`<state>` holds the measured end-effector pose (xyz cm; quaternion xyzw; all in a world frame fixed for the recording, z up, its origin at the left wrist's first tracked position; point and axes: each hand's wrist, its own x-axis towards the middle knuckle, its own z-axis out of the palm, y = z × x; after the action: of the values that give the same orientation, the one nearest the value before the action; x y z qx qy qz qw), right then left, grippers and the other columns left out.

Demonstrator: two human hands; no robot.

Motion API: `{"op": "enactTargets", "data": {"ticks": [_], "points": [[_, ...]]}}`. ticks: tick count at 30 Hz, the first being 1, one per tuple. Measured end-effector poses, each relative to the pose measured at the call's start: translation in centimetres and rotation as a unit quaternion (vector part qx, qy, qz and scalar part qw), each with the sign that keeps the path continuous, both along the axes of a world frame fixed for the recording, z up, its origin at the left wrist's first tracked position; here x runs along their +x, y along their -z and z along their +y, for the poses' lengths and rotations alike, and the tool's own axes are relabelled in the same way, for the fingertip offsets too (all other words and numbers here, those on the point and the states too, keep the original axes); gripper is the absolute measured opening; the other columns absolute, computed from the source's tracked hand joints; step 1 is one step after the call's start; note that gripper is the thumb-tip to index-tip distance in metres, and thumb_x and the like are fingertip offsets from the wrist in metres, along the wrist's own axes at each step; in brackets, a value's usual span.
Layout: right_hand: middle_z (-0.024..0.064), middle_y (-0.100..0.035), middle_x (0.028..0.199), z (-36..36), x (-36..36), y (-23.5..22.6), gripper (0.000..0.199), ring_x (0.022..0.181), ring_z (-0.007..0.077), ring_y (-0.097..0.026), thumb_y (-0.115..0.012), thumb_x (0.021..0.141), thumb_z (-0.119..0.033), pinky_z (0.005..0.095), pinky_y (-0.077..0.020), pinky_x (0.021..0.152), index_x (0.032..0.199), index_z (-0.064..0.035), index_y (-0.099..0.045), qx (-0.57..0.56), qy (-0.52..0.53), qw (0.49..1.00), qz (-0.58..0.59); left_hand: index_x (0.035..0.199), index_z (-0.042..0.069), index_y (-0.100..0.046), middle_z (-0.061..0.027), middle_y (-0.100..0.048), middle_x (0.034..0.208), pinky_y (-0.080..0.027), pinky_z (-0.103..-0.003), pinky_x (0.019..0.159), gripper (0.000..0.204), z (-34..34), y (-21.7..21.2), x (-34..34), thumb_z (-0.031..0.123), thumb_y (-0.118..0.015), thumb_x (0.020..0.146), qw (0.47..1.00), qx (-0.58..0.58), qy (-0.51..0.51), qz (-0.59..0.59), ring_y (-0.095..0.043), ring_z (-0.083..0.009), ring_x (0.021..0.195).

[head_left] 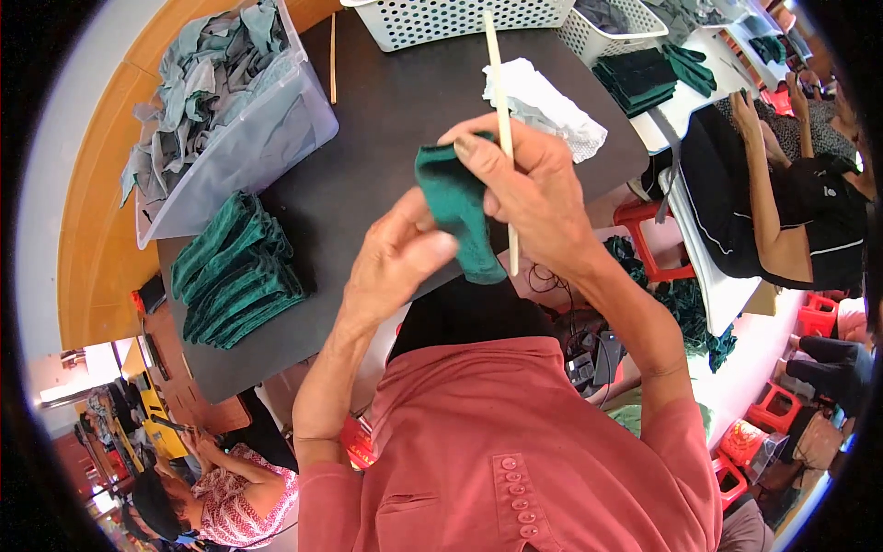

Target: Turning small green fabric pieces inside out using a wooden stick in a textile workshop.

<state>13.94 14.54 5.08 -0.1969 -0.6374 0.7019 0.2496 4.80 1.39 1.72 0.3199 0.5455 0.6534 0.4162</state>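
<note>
A small dark green velvet piece [464, 212], which looks tube-shaped, hangs between my hands above the near edge of the dark table [395, 101]. My right hand [547, 198] pinches its upper end between thumb and fingers. The same hand also keeps a long pale wooden stick [498, 69] upright against its fingers. On the other side, my left hand [391, 258] is curled at the velvet's left edge, its fingertips partly hidden behind the cloth and its thumb slightly blurred. A folded stack of similar green velvet pieces [235, 271] lies to the left.
At the far left a clear plastic bin [267, 152] overflows with grey cloth pieces. White perforated baskets [460, 20] stand at the back, near a white cloth [547, 106]. Another thin stick [333, 60] lies by the bin. Other people sit at both sides, among red stools [648, 241].
</note>
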Motion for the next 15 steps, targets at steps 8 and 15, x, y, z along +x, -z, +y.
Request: {"op": "enactTargets", "data": {"ticks": [8,15], "points": [[-0.0023,-0.053,0.064,2.8,-1.3,0.7,0.020,0.060,0.0047,-0.047,-0.062,0.085,-0.019,0.0218,-0.0377,0.053,0.090,-0.0004,-0.065,0.123,0.001,0.992,-0.022,0.102,0.000,-0.060,-0.0080,-0.064,0.081,-0.049,-0.024,0.063,0.032,-2.3,-0.5,-2.3,0.030,-0.052,0.092,0.994,-0.094,0.059,0.012,-0.060,-0.0110,0.070],[0.0128,-0.061,0.070,3.0,-2.2,1.5,0.019,0.061,0.0216,-0.057,-0.059,0.081,-0.013,0.0313,-0.0443,0.058,0.094,0.0018,-0.060,0.340,0.038,0.935,-0.097,0.100,0.001,-0.058,-0.0051,-0.063,0.079,-0.046,-0.024,0.066,0.019,-2.9,-1.0,-4.9,0.018,-0.054,0.090,0.938,-0.210,0.053,0.272,-0.059,-0.0122,0.071]]}}
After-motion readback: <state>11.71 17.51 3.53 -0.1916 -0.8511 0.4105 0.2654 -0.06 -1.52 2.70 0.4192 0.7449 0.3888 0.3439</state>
